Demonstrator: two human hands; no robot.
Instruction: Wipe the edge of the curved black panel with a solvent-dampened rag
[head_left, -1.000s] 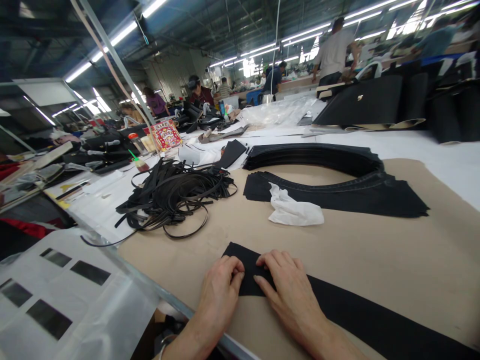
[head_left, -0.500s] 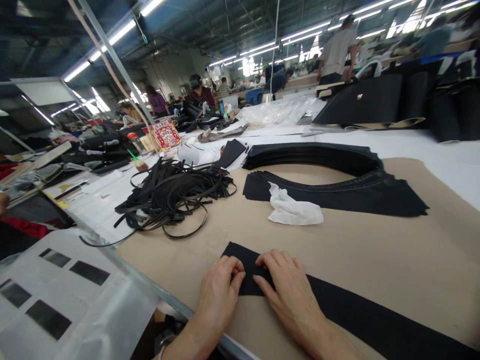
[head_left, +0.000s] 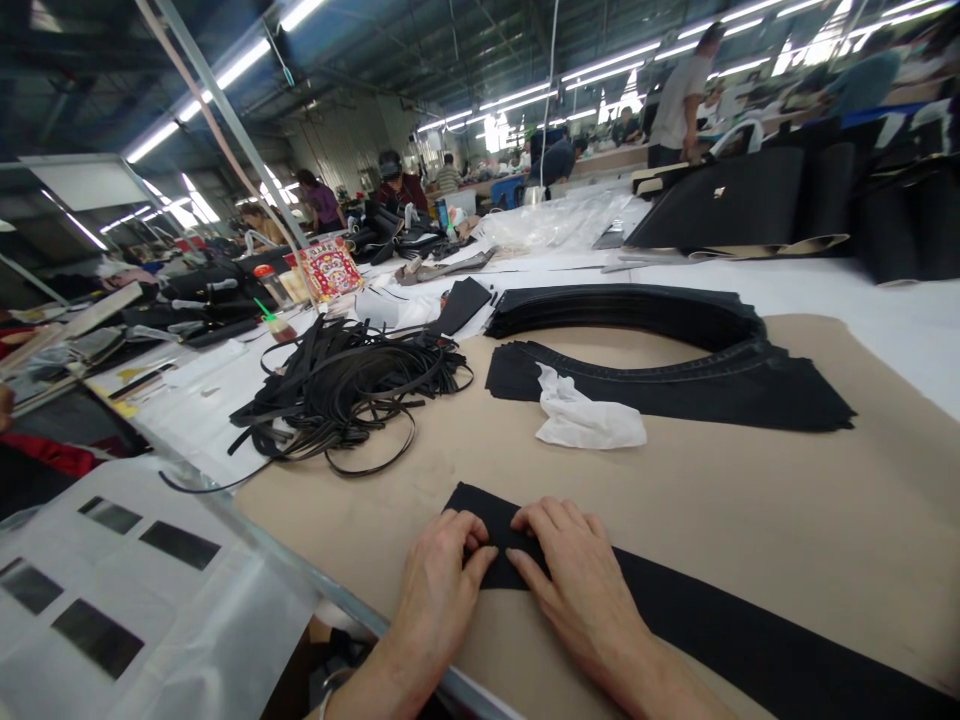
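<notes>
A long black fabric strip (head_left: 735,625) lies flat on the tan sheet, running from the front middle to the lower right corner. At its near-left end my left hand (head_left: 444,560) has its fingers curled in over the edge, thumb drawn close to them, gripping the strip. My right hand (head_left: 574,565) rests on the same strip just to the right. Its fingers are bent with the tips on the fabric, and its thumb stands apart from them. A narrow stretch of black fabric shows between the hands; what lies under the fingers is hidden.
Beyond the hands lie a crumpled white cloth (head_left: 589,412) and curved black stacked pieces (head_left: 675,395). A tangle of thin black straps (head_left: 337,390) sits left. The metal table edge (head_left: 337,590) runs beside a white sheet (head_left: 187,620) with dark rectangles. Co-workers stand farther back.
My left thumb has slid slightly right over the strip, toward my right hand. My right hand and the strip look unmoved. A person in the background at right has shifted a little.
</notes>
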